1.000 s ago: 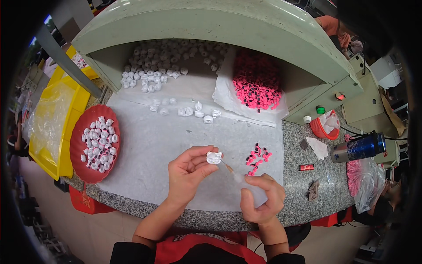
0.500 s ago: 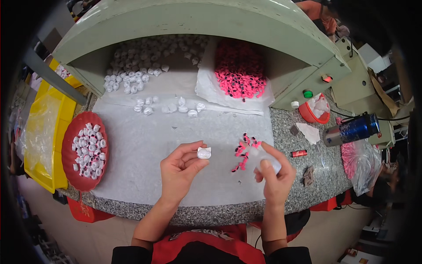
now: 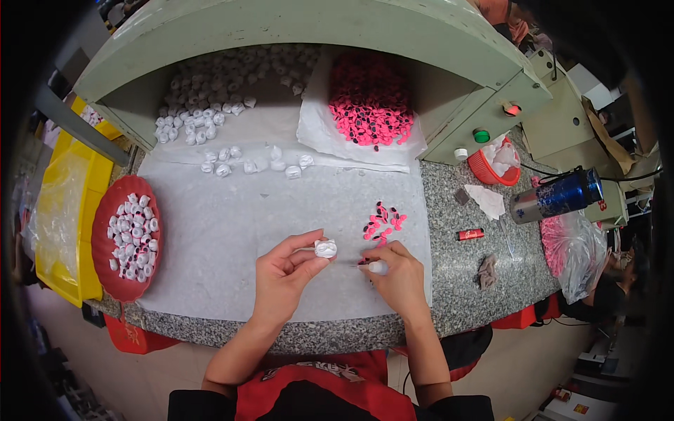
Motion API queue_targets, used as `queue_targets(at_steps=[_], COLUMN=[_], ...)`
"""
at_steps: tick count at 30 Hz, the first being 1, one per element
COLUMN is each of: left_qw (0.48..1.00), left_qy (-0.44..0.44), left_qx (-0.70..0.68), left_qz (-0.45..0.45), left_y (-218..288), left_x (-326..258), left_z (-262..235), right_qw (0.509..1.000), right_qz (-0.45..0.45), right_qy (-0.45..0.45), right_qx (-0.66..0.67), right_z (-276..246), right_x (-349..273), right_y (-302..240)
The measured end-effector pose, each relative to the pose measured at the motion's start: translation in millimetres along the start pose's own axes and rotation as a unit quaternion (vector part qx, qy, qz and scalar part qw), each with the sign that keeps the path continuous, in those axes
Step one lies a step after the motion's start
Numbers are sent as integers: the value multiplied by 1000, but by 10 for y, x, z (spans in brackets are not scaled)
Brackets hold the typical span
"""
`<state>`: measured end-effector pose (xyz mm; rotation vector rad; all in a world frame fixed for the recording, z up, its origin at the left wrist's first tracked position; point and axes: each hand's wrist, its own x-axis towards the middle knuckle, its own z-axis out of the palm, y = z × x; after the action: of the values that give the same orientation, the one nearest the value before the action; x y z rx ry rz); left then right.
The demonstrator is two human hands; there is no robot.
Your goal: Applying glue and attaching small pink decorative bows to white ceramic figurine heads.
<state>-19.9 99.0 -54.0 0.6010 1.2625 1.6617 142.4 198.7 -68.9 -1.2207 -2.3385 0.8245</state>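
My left hand [image 3: 282, 277] is closed, pinching a small white rounded piece [image 3: 325, 248] between thumb and fingertips above the paper. Just to its right, my right hand [image 3: 401, 279] grips a small whitish squeeze bottle [image 3: 379, 267], mostly covered by the palm and fingers. A thin tip seems to point left toward the white piece, without clear contact. Something dark and pink shows at the right fingertips, too small to make out. Beyond that hand lies a loose group of small pink-and-black pieces [image 3: 382, 222] on the white paper sheet [image 3: 210, 238].
Under a pale green housing [image 3: 281, 28] lie many white pieces [image 3: 210, 116] and a pink-and-black heap [image 3: 372, 98]. A red scalloped dish [image 3: 105, 231] of white pieces and a yellow tray [image 3: 90, 259] stand left. At right are a red basket [image 3: 484, 170], blue flask [image 3: 569, 193] and red tube [image 3: 470, 234].
My right hand has swung left and nearer to me with the bottle, away from the pink pieces and toward the white piece. The left hand keeps its pinch. The whole view has shifted slightly.
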Motion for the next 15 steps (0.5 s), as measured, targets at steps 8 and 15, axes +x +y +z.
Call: queue_targets(at_steps=[8,15], left_qw=[998,991], left_qy=[-15,-13], left_qx=[-51,53], left_qz=[-15,123], left_y=[-37,-16], left_x=[-56,-98], left_z=[-39,93], right_qw=[945,914], right_qz=[118,-15], right_qy=[-53,-97], right_qx=[302,394], right_z=[-226,-330], right_x=[42,89], right_y=[-332,-650])
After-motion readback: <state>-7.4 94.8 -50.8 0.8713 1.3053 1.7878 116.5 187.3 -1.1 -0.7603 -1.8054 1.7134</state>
